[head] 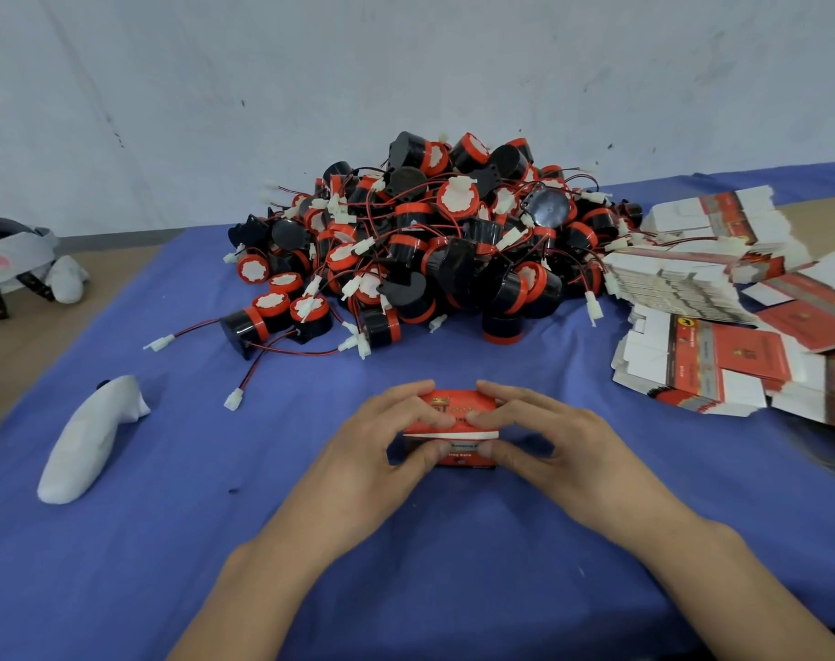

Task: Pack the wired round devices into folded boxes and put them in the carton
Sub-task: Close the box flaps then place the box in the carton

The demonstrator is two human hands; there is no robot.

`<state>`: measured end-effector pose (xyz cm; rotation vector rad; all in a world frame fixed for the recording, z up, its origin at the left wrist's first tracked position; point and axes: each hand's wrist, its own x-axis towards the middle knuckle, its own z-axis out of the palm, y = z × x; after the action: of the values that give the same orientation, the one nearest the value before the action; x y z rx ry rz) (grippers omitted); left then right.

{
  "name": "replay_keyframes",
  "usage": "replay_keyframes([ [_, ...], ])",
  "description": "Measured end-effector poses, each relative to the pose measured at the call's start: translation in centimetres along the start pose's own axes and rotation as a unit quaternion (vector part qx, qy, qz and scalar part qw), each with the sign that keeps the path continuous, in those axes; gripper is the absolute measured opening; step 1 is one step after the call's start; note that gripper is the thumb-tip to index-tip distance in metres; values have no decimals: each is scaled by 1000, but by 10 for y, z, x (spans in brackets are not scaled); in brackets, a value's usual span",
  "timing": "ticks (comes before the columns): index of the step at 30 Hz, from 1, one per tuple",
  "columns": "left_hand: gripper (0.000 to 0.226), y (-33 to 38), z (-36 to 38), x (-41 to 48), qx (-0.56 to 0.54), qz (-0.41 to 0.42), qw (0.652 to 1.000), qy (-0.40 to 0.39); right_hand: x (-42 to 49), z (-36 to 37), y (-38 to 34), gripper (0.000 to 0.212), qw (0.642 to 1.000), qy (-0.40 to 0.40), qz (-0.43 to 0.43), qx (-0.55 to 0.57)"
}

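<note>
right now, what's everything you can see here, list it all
round wired devices: too many to count, black and red with white plugs, heaped at the middle back of the cloth
flat boxes: several loose stacks, red and white, right side
folded box: one, red, front middle, between both hands
white object: one, white, lying on the cloth at the left
headset: one, grey and white, far left, off the cloth
blue cloth: one, blue, under nearly everything
left hand: one, fingers curled round the folded box's left end
right hand: one, fingers curled round its right end
</note>
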<state>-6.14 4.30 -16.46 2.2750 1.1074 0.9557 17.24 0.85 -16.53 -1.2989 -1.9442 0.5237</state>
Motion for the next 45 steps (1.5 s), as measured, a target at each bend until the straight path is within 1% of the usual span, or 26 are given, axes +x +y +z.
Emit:
replay_keyframes([
  [10, 22, 1, 1, 0, 15, -1, 1000, 1, 0, 1, 1, 20, 999, 8, -11, -30],
  [15, 16, 2, 1, 1, 28, 5, 1000, -1, 0, 0, 1, 20, 998, 2, -14, -60],
  [17, 16, 1, 2, 1, 57, 23, 998, 8, 0, 0, -1, 23, 998, -2, -17, -69],
  [20, 17, 1, 4, 0, 97, 36, 995, 12, 0, 0, -2, 35, 997, 2, -18, -76],
  [24, 26, 2, 7, -2, 90, 53, 994, 8, 0, 0, 0, 21, 997, 1, -21, -80],
  [27, 22, 4, 7, -2, 96, 54, 994, 3, 0, 1, 0, 21, 997, 2, -21, -78],
  [28, 21, 5, 7, -2, 105, 57, 993, 3, -1, 1, -1, 25, 997, 1, -23, -78],
  [30, 27, 7, 6, -2, 119, 63, 991, 9, -1, 1, -2, 35, 997, 6, -24, -79],
  [31, 29, 9, 6, -2, 120, 64, 991, 13, -1, 1, -3, 34, 997, 7, -22, -79],
  [33, 30, 11, 7, -2, 120, 65, 990, 17, -1, 1, -2, 23, 997, 5, -21, -78],
  [35, 25, 12, 6, -1, 125, 67, 990, 22, -1, 1, -2, 22, 997, 6, -21, -77],
  [38, 12, 13, 6, -1, 142, 64, 987, 29, -1, 1, -3, 37, 997, 12, -20, -78],
  [42, 10, 15, 6, -1, 155, 64, 985, 34, -1, 0, -6, 46, 996, 8, -19, -84],
  [44, 9, 17, 5, -1, 164, 66, 984, 35, -1, 0, -7, 42, 996, 7, -18, -88],
  [45, 9, 17, 5, -1, 168, 65, 983, 36, -1, 0, -7, 34, 996, 6, -20, -90],
])
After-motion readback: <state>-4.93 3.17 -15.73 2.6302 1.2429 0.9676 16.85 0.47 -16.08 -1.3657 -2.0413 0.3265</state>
